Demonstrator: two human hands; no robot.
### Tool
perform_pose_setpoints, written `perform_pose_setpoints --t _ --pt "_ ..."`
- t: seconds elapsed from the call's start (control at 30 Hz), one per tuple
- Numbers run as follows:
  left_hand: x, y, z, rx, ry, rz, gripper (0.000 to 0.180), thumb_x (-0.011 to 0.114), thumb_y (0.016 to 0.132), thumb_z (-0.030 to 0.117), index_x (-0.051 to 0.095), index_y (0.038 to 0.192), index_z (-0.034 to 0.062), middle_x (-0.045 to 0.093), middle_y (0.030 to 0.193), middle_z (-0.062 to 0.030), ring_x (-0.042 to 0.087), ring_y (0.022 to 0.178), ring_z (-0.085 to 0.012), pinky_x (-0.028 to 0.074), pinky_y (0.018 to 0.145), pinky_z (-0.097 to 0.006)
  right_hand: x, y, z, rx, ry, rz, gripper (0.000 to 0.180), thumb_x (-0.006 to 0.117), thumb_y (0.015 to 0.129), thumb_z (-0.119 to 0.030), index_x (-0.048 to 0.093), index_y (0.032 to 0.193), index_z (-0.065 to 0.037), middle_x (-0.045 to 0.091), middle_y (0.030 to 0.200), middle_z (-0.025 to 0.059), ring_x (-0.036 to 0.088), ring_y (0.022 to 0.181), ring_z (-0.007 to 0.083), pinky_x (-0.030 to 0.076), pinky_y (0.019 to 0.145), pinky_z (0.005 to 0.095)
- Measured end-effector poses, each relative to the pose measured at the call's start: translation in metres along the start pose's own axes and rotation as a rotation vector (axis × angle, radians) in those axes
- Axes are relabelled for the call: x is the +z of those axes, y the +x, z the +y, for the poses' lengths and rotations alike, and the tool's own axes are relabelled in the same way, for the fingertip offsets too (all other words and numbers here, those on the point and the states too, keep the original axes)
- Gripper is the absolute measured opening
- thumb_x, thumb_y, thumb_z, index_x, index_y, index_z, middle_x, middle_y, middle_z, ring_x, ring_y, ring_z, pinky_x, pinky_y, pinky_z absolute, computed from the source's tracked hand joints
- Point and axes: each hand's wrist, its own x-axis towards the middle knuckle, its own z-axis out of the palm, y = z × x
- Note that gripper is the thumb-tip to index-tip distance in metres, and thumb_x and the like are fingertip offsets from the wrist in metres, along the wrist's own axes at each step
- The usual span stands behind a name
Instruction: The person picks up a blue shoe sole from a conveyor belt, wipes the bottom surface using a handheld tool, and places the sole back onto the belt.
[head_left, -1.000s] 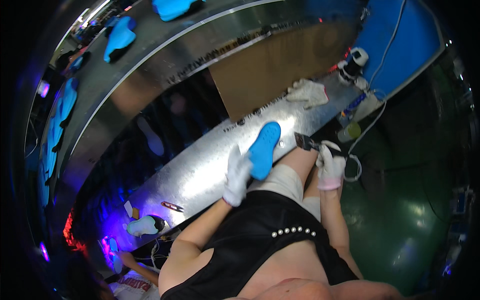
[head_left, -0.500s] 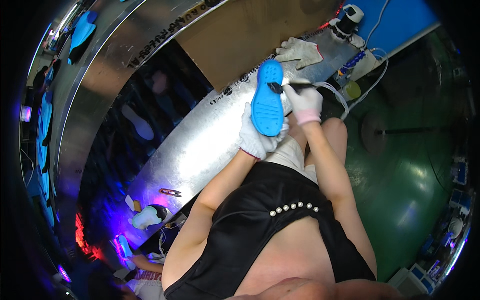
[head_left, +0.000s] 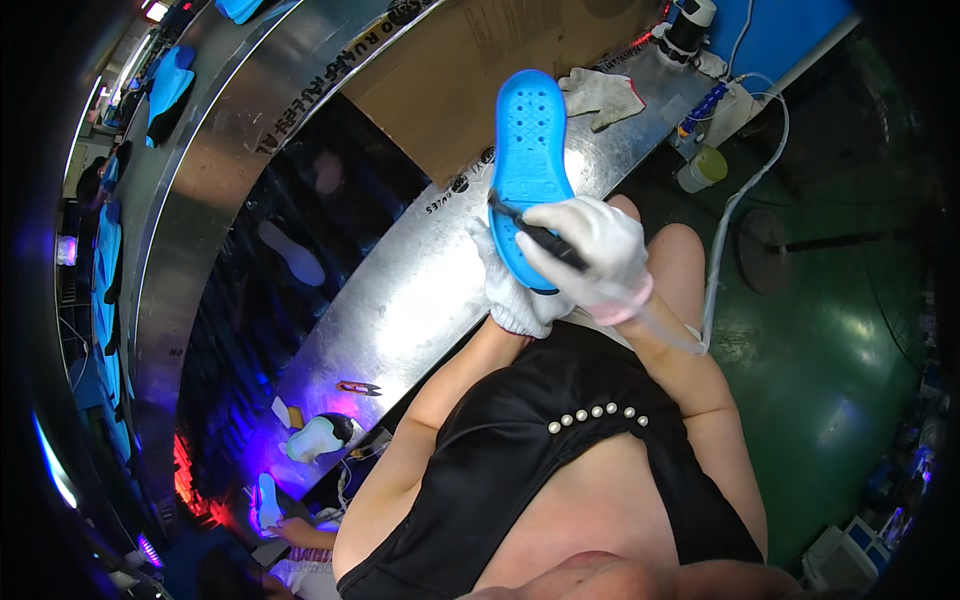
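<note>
A bright blue shoe sole (head_left: 530, 130) is held up over my lap, its holed end pointing away from me. My left hand (head_left: 512, 295), in a white knit glove, grips it from beneath near the closer end; most of those fingers are behind the sole. My right hand (head_left: 600, 245), in a white glove with a pink cuff, is closed round a black-handled brush (head_left: 553, 246). The brush's dark tip meets the sole's left edge, around its middle. A clear tube (head_left: 716, 280) runs near my right wrist and loops toward the bench's far end.
On the metal bench (head_left: 385, 290) lie a loose white glove (head_left: 603, 95), red-handled thread snips (head_left: 358, 388) and a pale shoe part (head_left: 318, 438). Cardboard (head_left: 450, 90) covers the far side. Pale soles (head_left: 290, 252) lie on a dark belt. Another person's hand (head_left: 292, 530) touches a sole at lower left.
The brush in my right hand has moved down and left, from the sole's upper right side to its left edge. The sole has shifted slightly and tilted, showing its holed end more fully.
</note>
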Motion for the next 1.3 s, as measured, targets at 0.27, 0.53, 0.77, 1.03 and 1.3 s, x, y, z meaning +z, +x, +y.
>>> perform_pose_setpoints --t 0.27,0.53,0.77,1.03,1.3 --pt "-0.052 0.016 -0.032 0.589 -0.024 -0.181 0.089 0.019 0.079 0.082 0.046 0.130 0.0131 0.057 0.118 -0.0104 0.055 0.098 -0.0284 0.046 0.084 -0.039 0.003 -0.014 -0.015 -0.101 -0.018 -0.054 0.014 0.070 0.077 -0.012 0.062 0.089 -0.010 0.064 0.078 0.0092 0.063 0.067 0.0251 0.051 0.061 0.0340" --pt "0.020 0.019 0.018 0.134 0.263 0.035 0.076 0.026 0.089 0.071 0.049 0.123 0.0063 0.059 0.107 -0.0121 0.057 0.087 -0.0238 0.049 0.075 -0.037 -0.003 -0.027 -0.025 -0.045 0.046 -0.055 0.018 0.072 0.075 -0.014 0.066 0.090 -0.007 0.065 0.080 0.0086 0.064 0.071 0.0262 0.051 0.065 0.0326" --pt "0.023 0.011 0.050 -0.138 0.140 0.037 0.092 0.032 0.082 0.077 0.036 0.137 0.0035 0.056 0.114 -0.0276 0.062 0.080 -0.0437 0.055 0.067 -0.050 -0.022 -0.023 0.010 -0.002 0.122 -0.162 0.021 0.071 0.074 -0.013 0.067 0.095 -0.011 0.067 0.095 0.0020 0.064 0.076 0.0132 0.051 0.061 0.0248" --pt "0.022 0.029 0.081 -0.453 0.224 0.019 0.072 0.034 0.093 0.058 0.041 0.136 0.0004 0.049 0.132 -0.0218 0.053 0.117 -0.0349 0.045 0.098 -0.046 -0.025 -0.024 -0.006 0.020 0.259 -0.404 0.025 0.070 0.070 -0.004 0.069 0.094 -0.010 0.069 0.092 0.0047 0.065 0.075 0.0223 0.052 0.068 0.0297" --pt "0.046 0.029 0.096 -0.427 0.860 -0.022 0.058 0.050 0.093 0.043 0.050 0.129 -0.0019 0.059 0.121 -0.0167 0.062 0.103 -0.0248 0.051 0.089 -0.037 -0.039 -0.022 -0.018 -0.141 0.018 -0.456 0.027 0.066 0.072 -0.006 0.069 0.098 -0.007 0.069 0.095 0.0098 0.067 0.078 0.0223 0.053 0.069 0.0294"
